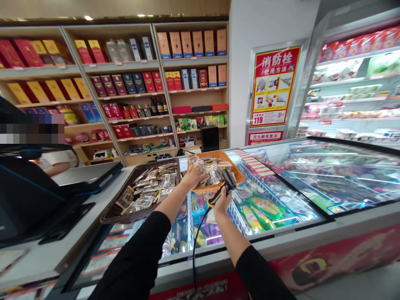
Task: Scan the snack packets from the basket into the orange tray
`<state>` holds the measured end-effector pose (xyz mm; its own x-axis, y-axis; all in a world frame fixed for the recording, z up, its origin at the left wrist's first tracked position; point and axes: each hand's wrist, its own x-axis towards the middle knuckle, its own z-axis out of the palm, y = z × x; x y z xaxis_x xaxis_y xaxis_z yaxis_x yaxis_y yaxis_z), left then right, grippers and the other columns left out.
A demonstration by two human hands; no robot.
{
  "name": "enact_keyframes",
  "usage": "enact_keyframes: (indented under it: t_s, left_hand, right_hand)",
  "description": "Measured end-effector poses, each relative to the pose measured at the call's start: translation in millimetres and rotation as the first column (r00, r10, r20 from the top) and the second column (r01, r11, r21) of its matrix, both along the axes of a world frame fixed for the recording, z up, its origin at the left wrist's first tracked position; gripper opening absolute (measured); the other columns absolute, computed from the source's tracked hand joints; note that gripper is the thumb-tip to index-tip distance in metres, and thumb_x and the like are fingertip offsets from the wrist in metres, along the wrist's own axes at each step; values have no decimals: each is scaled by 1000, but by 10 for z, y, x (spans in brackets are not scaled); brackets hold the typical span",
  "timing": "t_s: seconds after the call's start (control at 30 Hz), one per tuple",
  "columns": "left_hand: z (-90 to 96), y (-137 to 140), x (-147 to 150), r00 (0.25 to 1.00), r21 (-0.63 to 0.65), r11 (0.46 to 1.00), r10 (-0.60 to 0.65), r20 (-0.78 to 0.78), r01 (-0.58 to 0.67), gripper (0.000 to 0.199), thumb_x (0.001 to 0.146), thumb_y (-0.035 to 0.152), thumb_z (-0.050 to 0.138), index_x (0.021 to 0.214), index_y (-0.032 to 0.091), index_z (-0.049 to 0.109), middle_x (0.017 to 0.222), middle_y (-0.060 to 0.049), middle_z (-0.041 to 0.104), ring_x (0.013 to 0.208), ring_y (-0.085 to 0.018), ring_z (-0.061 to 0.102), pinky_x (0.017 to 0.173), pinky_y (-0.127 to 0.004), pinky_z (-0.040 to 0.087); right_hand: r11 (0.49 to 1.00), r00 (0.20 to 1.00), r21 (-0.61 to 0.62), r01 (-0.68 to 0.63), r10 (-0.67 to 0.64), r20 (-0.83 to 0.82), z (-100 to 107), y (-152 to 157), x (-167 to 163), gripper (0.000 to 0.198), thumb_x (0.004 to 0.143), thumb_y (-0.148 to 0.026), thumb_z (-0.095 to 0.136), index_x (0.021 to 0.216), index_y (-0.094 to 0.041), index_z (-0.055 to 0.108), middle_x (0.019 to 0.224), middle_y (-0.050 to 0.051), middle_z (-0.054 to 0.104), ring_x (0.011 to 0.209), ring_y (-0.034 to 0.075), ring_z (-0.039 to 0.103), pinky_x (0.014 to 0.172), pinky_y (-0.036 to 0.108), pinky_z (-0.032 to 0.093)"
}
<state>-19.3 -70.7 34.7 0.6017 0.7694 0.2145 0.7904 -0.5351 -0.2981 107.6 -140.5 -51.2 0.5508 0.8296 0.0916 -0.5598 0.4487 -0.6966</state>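
Observation:
My left hand (192,177) reaches over the left side of an orange woven basket (239,175), its fingers stretched out on the small clear packets (215,175) inside. Whether a packet is between those fingers is hard to make out. My right hand (221,203) is closed around the handle of a black and yellow barcode scanner (229,180). The scanner's head is over the right front of the basket, and its black cable (194,246) hangs down the freezer's front. To the left, a dark brown woven basket (108,214) holds more small packets.
Both baskets rest on a glass-topped chest freezer (308,235) with bagged goods inside. A counter (71,237) with checkout equipment is at the left, and a person's arm (58,167) shows behind it. Shelves of boxes (137,83) line the back; a lit display fridge (353,96) is at right.

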Motion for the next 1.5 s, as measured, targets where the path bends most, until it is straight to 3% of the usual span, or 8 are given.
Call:
enact_keyframes:
  t_s: [0.17, 0.33, 0.43, 0.53, 0.7, 0.93, 1.1, 1.5]
  left_hand:
    - [-21, 121, 63, 999, -166, 986, -2, -43, -5, 64, 80, 1, 43, 135, 34, 47, 150, -5, 33, 141, -29, 23, 111, -59, 16]
    - [103, -48, -324, 942, -120, 993, 43, 333, -3, 77, 69, -2, 42, 140, 26, 41, 148, -3, 38, 137, -20, 32, 113, -37, 27]
    - [68, -129, -757, 798, -84, 949, 302, 522, -304, 58, 74, 3, 42, 128, 20, 55, 135, -6, 54, 124, -20, 49, 108, -33, 35]
    - [-73, -140, -1139, 596, -216, 798, 573, 562, -563, 43, 81, 14, 49, 123, 15, 58, 127, -13, 59, 120, -26, 52, 100, -35, 40]
    - [-313, -66, -1326, 314, -467, 638, 738, 597, -612, 39, 76, 35, 66, 107, 13, 65, 103, -15, 70, 99, -26, 65, 81, -30, 48]
    - [-347, -83, -1233, 152, -426, 793, 531, 833, -437, 29, 74, 32, 62, 95, 14, 71, 82, -5, 73, 84, -23, 67, 71, -28, 49]
    - [-303, -216, -1175, 236, -320, 861, 432, 871, -396, 36, 73, 30, 63, 106, 18, 70, 93, -5, 74, 90, -23, 67, 79, -29, 50]
    - [-260, -313, -1119, 418, -288, 850, 479, 772, -442, 38, 79, 33, 61, 114, 21, 68, 94, -5, 74, 90, -21, 68, 77, -26, 49]
  right_hand:
    - [999, 995, -29, 32, -29, 94, -67, 29, 20, 31, 82, -52, 53, 84, -23, 43, 55, -8, 50, 38, 11, 48, 38, 24, 40]
    - [1000, 998, -22, -6, 7, 55, -35, -2, -17, 32, 81, -51, 54, 85, -23, 41, 55, -8, 50, 37, 11, 46, 37, 24, 40]
    - [998, 996, 17, -68, 67, 53, 0, -40, -51, 30, 82, -50, 53, 83, -24, 39, 56, -8, 50, 35, 10, 45, 37, 25, 40]
    - [994, 991, 37, -107, 104, 81, 10, -69, -88, 29, 82, -49, 54, 82, -24, 39, 54, -8, 50, 34, 11, 44, 36, 25, 39]
    - [989, 956, 53, -140, 121, 267, -69, -79, -116, 28, 84, -49, 53, 81, -23, 42, 53, -6, 51, 36, 13, 48, 38, 26, 40]
    - [954, 809, 132, -271, 151, 568, -158, -164, -134, 28, 86, -48, 51, 76, -21, 47, 50, -5, 52, 40, 13, 50, 43, 25, 42]
    - [921, 778, 145, -361, 212, 592, -98, -269, -161, 26, 86, -44, 54, 77, -20, 50, 51, -5, 54, 42, 12, 50, 44, 25, 42]
    - [815, 711, 112, -568, 418, 565, -65, -383, -336, 24, 85, -43, 55, 84, -19, 51, 56, -6, 55, 39, 9, 47, 41, 22, 38]
